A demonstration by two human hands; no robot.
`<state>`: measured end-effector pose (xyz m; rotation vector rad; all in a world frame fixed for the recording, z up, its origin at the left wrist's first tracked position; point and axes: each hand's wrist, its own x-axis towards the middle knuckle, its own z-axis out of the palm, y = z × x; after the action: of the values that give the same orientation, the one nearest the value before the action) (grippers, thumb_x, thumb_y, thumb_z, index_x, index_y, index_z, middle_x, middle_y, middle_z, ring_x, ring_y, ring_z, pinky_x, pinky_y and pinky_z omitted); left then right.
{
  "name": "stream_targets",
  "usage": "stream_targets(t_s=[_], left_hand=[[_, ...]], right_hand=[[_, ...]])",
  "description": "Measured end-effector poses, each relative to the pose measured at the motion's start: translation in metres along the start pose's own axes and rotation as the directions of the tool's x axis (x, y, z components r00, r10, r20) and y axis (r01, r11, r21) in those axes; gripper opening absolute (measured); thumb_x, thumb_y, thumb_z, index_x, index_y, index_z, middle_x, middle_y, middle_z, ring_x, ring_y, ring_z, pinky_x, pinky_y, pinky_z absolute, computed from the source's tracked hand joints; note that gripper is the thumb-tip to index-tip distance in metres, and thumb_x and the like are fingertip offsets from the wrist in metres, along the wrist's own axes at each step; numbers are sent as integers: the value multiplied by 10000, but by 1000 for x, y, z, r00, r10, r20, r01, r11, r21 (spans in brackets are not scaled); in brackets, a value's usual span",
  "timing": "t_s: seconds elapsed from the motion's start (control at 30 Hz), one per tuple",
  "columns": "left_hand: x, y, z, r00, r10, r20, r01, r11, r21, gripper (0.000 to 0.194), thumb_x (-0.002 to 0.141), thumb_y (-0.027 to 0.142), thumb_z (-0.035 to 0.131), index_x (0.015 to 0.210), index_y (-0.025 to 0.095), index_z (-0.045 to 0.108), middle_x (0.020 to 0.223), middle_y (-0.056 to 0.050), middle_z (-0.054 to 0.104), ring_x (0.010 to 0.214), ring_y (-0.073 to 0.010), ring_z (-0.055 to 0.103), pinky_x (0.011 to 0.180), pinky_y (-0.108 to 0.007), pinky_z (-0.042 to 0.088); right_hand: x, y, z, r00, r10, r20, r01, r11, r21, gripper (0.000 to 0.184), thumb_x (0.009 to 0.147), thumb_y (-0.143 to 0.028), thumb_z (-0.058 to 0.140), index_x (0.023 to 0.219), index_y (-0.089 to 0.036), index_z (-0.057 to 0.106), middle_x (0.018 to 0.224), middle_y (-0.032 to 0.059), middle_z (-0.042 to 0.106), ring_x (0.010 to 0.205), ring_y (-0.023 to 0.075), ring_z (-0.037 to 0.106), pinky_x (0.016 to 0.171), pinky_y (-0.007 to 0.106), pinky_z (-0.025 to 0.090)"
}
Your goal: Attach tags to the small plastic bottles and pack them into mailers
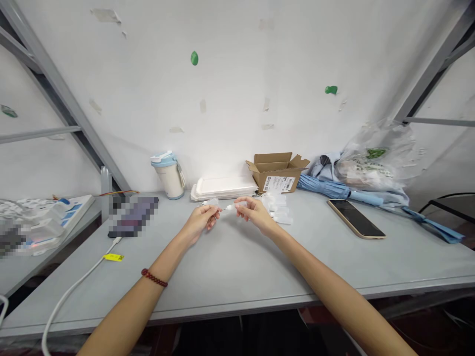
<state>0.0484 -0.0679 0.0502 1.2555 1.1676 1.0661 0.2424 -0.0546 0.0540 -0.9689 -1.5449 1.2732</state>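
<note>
Over the middle of the desk, my right hand (256, 212) is closed around a small translucent bottle (230, 208) with a white top, held sideways and pointing left. My left hand (202, 223) pinches at the end of a thin, needle-like tip that sticks out from that top; its fingers hide most of what they grip. Just behind my left fingers lies another small clear piece (212, 201). Several similar small translucent bottles (282, 218) with white tops lie to the right of my right hand, in front of a cardboard box.
Behind my hands are stacked white trays (226, 186) and the open cardboard box (280, 179). A tumbler (169, 177) stands back left, near a blurred-out phone (135, 217) on a white cable. To the right lie a phone (355, 218), a blue umbrella (326, 188) and a plastic bag (378, 160).
</note>
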Motion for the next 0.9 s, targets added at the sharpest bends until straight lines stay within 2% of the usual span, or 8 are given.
stream_targets(t_s=[0.23,0.53,0.9], left_hand=[[-3,3,4,999,21,28,-21,1000,9,337,666,461,667,647,138,575,615,16,495,479,-62,398,448,-211,314],[1,-3,1,993,2,116,15,990,-143,309,665,413,707,741,124,629,727,-25,562,558,-73,467,482,-199,354],[0,-1,1,994,-5,112,18,994,-110,274,701,394,662,735,130,597,741,-27,547,559,-77,455,491,-204,357]], right_hand=[[0,2,2,1000,-10,-13,10,999,48,369,691,-457,630,928,-177,587,611,-10,582,559,100,475,484,208,361],[-1,1,3,1000,8,-12,-7,996,86,386,680,-464,646,926,-171,592,617,-14,585,558,91,478,498,208,364],[-1,0,3,1000,-2,-10,3,996,86,372,678,-457,642,915,-174,591,608,-13,585,557,95,485,489,209,360]])
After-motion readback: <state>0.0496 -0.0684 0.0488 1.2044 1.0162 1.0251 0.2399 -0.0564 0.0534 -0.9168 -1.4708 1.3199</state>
